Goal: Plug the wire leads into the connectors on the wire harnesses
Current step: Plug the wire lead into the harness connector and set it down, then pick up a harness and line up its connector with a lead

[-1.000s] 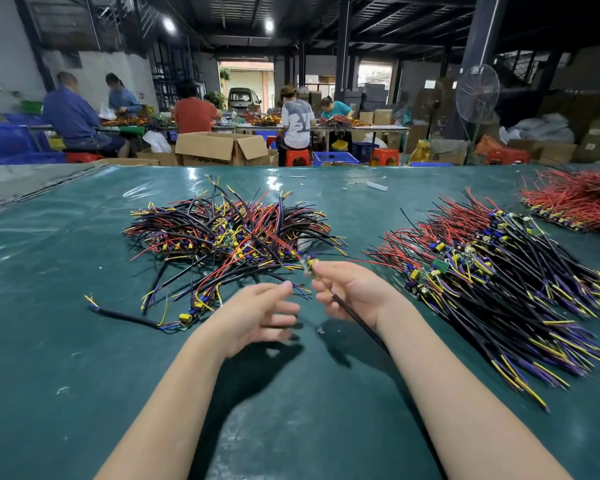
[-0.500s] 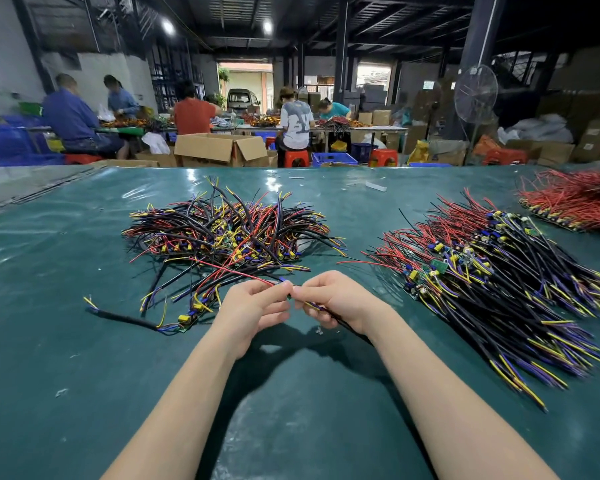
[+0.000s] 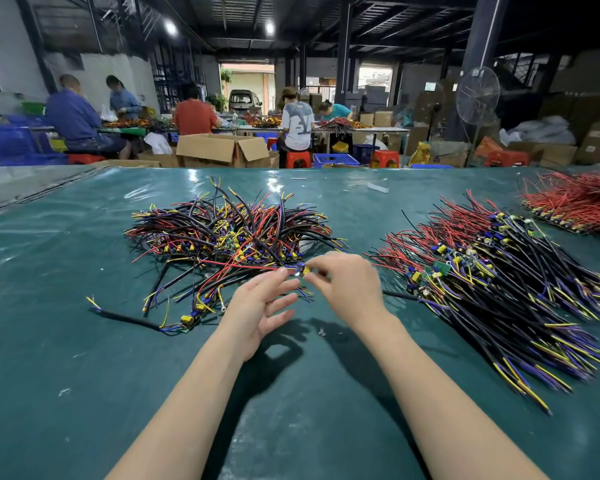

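One small yellow connector (image 3: 306, 270), pinched in the curled fingers of the right hand (image 3: 347, 289), held just above the green surface (image 3: 84, 375) at the near edge of the tangled harness pile (image 3: 229, 233). Met from the left by a red wire lead (image 3: 236, 265) stretching out of that pile. Just beside it, the left hand (image 3: 260, 306), fingers straight and spread, gripping nothing, topmost fingertip at the lead; cannot tell whether touching. Further left on the surface, a loose harness (image 3: 187, 318) with a black cable. Well apart to the right, a neater heap of harnesses (image 3: 499, 289); beyond it, at the far right edge, a bundle of red wires (image 3: 575, 202).
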`<state>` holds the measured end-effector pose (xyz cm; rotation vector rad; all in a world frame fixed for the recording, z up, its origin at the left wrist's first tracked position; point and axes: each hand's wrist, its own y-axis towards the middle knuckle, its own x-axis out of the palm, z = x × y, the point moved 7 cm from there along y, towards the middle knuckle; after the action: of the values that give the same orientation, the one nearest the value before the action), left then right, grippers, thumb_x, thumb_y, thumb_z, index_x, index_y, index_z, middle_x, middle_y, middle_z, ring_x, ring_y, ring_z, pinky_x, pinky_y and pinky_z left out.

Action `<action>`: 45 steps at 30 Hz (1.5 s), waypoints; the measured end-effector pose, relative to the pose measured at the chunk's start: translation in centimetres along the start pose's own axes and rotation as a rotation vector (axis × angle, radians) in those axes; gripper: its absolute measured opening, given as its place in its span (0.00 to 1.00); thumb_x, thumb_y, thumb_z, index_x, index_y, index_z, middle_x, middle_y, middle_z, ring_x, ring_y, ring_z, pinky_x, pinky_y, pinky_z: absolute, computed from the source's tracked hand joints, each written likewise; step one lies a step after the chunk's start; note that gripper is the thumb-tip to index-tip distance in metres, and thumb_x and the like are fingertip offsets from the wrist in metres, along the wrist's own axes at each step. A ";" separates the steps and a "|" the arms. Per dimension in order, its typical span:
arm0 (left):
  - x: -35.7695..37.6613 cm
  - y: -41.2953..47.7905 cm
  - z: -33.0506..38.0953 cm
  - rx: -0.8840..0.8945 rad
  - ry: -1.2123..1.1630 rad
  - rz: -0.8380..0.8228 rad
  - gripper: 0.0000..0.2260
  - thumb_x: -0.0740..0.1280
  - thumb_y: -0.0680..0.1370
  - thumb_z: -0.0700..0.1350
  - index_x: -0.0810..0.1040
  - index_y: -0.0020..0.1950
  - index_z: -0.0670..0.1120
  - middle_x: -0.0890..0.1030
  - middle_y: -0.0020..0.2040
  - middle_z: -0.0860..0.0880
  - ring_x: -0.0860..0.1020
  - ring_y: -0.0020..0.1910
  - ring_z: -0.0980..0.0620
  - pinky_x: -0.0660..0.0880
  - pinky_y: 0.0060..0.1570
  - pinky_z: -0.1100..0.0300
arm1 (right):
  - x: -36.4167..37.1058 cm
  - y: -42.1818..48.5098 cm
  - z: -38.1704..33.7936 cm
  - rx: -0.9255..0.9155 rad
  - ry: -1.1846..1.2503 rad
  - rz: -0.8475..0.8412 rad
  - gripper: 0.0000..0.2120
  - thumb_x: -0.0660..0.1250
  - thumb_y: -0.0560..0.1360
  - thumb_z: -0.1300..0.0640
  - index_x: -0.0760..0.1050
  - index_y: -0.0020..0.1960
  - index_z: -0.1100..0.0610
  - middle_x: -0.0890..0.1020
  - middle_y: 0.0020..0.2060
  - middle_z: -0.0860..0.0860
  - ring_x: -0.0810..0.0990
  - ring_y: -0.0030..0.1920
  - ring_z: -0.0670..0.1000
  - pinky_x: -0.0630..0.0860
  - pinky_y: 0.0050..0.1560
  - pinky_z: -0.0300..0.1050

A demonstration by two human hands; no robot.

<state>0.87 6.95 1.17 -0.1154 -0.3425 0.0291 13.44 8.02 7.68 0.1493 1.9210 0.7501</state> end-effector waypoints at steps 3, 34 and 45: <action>0.5 -0.2 0.3 -0.010 -0.016 -0.063 0.06 0.63 0.77 0.48 0.79 0.49 0.49 0.85 0.37 0.55 0.81 0.32 0.61 0.76 0.29 0.67 | -3.4 0.1 3.9 0.199 -0.151 0.226 0.11 0.61 0.77 0.51 0.79 0.55 0.52 0.81 0.50 0.54 0.78 0.52 0.58 0.67 0.40 0.45; -0.6 -1.3 4.6 0.535 0.346 0.151 0.15 0.66 0.76 0.36 0.80 0.33 0.52 0.79 0.34 0.46 0.76 0.33 0.53 0.75 0.39 0.59 | 7.5 -2.7 -2.8 0.452 1.235 -0.616 0.04 0.61 0.78 0.60 0.74 0.45 0.58 0.78 0.33 0.53 0.78 0.26 0.44 0.77 0.29 0.38; -1.1 -0.3 2.7 0.373 0.656 0.127 0.07 0.68 0.75 0.50 0.74 0.50 0.52 0.79 0.45 0.53 0.77 0.45 0.53 0.70 0.45 0.65 | 6.9 -1.7 -1.1 0.541 1.614 -0.247 0.12 0.60 0.73 0.74 0.74 0.45 0.58 0.81 0.29 0.46 0.80 0.32 0.43 0.76 0.39 0.38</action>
<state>-1.07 6.90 3.32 0.2230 0.3284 0.1758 9.66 9.06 1.64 -0.5344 3.5341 0.0067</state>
